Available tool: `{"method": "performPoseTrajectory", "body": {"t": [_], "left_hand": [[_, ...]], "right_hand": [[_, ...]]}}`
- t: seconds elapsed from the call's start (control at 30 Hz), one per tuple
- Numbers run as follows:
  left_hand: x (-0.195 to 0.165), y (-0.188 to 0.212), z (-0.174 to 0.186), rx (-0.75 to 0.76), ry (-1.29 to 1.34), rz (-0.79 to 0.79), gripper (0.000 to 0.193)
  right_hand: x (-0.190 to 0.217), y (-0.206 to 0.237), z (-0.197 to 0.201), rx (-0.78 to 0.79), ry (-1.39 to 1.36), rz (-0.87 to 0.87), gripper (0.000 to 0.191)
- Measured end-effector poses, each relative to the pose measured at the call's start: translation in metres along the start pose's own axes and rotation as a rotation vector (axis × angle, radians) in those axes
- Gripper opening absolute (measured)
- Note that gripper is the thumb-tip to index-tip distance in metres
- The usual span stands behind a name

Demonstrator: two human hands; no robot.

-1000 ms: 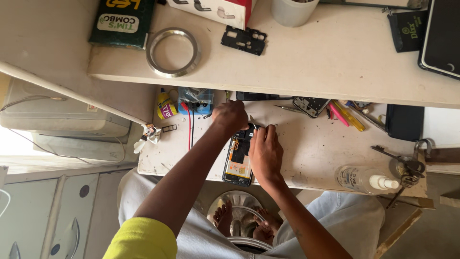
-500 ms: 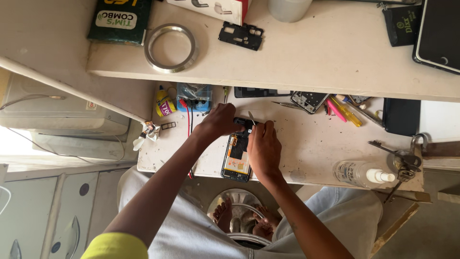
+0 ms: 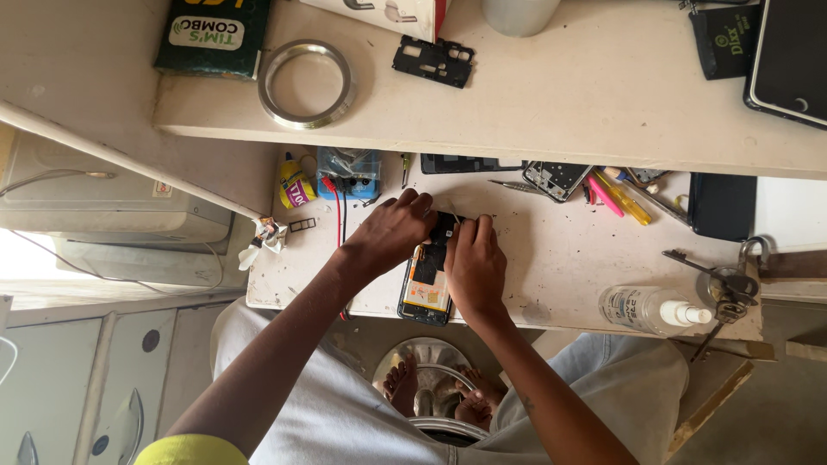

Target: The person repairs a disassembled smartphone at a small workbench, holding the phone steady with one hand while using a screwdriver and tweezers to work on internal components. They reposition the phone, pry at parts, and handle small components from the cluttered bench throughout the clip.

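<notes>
- One opened phone [image 3: 428,288] lies flat, long axis running away from the person.
- Left hand [image 3: 392,231] and right hand [image 3: 472,267], fingers curled, pinch its far end.
- One spray bottle [image 3: 650,308] lies right.

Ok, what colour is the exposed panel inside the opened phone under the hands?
Orange panel, black surround; head view.

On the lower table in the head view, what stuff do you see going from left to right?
Yellow bottle → blue box → left hand → right hand → pink pen → spray bottle → keys
</notes>
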State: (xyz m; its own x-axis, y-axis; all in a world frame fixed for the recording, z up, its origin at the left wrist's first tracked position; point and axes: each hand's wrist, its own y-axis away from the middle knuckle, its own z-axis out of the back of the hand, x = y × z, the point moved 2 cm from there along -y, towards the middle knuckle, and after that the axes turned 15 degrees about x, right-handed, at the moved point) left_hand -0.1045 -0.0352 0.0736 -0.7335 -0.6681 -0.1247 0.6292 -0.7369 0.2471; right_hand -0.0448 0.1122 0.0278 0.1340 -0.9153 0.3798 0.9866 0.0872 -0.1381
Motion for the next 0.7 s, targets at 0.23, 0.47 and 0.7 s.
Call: {"method": "performPoseTrajectory", "body": {"t": [0.23,0.47,0.7], "left_hand": [[0.003,-0.004,-0.007,-0.026,-0.049,-0.045,0.027],[0.004,0.005,-0.006,-0.034,-0.200,-0.076,0.024],[0.003,0.011,-0.007,-0.122,-0.237,-0.103,0.035]], "right_hand": [[-0.001,0.000,0.000,0.016,-0.023,-0.007,0.015],[0.000,0.001,0.001,0.013,-0.016,0.005,0.015],[0.000,0.001,0.001,0.018,-0.032,0.006,0.015]]}}
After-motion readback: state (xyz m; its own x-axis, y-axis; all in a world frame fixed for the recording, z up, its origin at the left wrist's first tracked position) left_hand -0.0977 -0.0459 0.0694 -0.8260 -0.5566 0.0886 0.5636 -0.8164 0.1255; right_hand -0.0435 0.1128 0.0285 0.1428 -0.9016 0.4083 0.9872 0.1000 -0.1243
